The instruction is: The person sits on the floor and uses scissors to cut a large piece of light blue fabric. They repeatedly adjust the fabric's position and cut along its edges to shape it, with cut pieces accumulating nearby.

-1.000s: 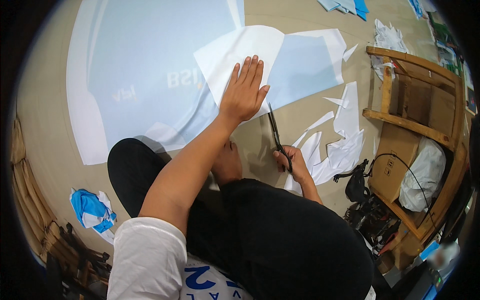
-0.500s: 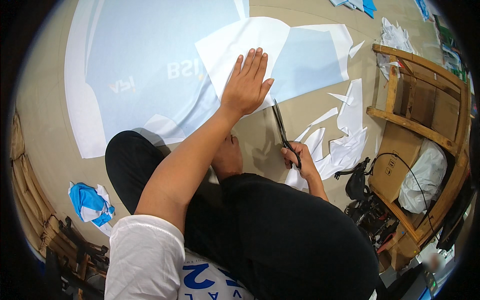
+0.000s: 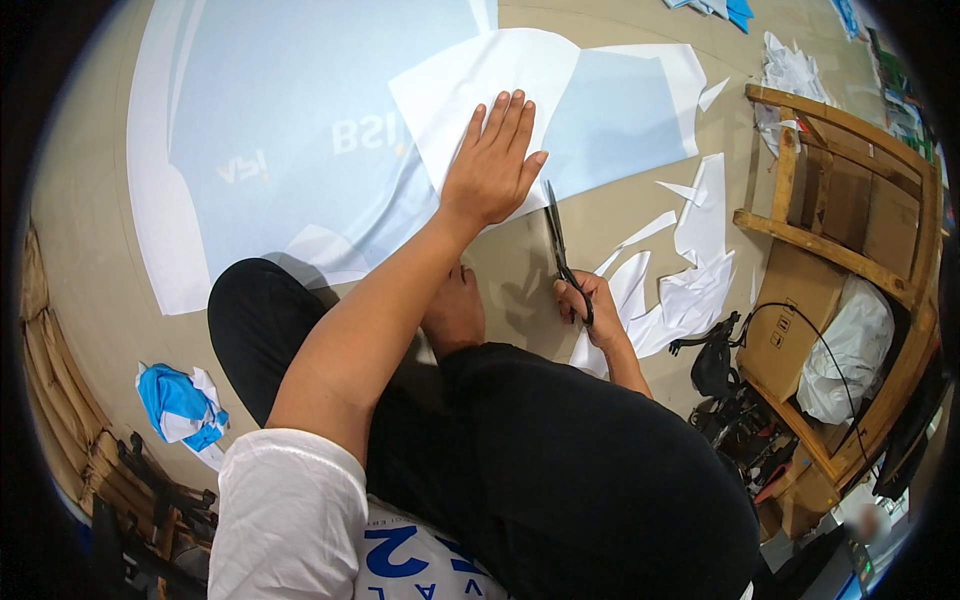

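Note:
My left hand (image 3: 488, 170) lies flat with fingers stretched out on a white cloth piece (image 3: 536, 75), which sits on a large pale blue cloth panel (image 3: 260, 90) with white edges and faint printing. A narrower pale blue section (image 3: 620, 110) with a white border extends to the right. My right hand (image 3: 585, 300) holds black scissors (image 3: 560, 240), blades pointing away from me at the cloth's lower edge, just right of my left hand.
White cloth scraps (image 3: 695, 270) lie right of the scissors. Beyond them are a wooden frame (image 3: 820, 250), a cardboard box (image 3: 775, 340), a white plastic bag (image 3: 845, 350) and black straps. Blue-and-white cloth (image 3: 185, 405) lies at left. My bare foot and black-clad legs are below me.
My right hand and the scissors have risen slightly, the blades now reaching the cloth's edge. My left hand sits a little higher in view, along with the surroundings.

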`<action>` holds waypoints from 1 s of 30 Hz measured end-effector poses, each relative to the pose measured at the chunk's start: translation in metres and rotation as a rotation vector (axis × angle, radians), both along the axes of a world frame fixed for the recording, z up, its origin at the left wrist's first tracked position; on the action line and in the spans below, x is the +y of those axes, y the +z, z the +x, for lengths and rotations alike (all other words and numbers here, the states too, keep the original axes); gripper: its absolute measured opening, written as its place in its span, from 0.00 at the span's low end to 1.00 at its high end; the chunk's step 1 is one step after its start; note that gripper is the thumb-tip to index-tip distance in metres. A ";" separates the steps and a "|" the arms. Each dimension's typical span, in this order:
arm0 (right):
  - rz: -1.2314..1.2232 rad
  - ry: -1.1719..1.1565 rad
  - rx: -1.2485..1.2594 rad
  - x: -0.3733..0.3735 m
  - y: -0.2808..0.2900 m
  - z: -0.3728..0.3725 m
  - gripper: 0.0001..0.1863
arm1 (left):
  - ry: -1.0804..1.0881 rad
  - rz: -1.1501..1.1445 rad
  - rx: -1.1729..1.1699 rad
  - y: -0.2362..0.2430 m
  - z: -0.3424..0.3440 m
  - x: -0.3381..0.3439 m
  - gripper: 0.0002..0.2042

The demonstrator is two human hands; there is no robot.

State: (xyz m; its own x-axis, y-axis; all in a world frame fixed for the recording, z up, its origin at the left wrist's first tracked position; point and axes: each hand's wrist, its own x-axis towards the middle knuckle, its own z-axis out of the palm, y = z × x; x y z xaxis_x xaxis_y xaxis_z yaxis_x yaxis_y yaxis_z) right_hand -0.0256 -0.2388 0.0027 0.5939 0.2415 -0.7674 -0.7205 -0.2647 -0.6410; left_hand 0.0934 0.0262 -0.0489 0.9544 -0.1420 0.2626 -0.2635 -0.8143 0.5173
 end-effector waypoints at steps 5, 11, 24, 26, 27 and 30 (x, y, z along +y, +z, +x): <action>-0.043 0.037 0.022 -0.001 0.002 0.007 0.19 | 0.007 0.015 0.018 -0.001 0.000 0.000 0.31; -0.038 0.008 0.015 0.001 0.001 0.012 0.20 | 0.006 0.015 0.023 -0.002 0.000 0.000 0.31; -0.102 0.004 0.009 0.006 0.001 0.011 0.23 | 0.004 0.029 0.042 -0.002 0.000 0.000 0.32; -0.114 0.004 0.001 0.006 0.001 0.010 0.23 | 0.004 0.033 0.048 -0.002 0.001 0.000 0.32; -0.112 -0.003 0.000 0.007 0.001 0.009 0.23 | 0.004 0.036 0.053 -0.002 0.001 0.000 0.32; -0.113 -0.007 -0.004 0.007 0.000 0.006 0.22 | 0.004 0.029 0.054 -0.002 0.001 -0.001 0.32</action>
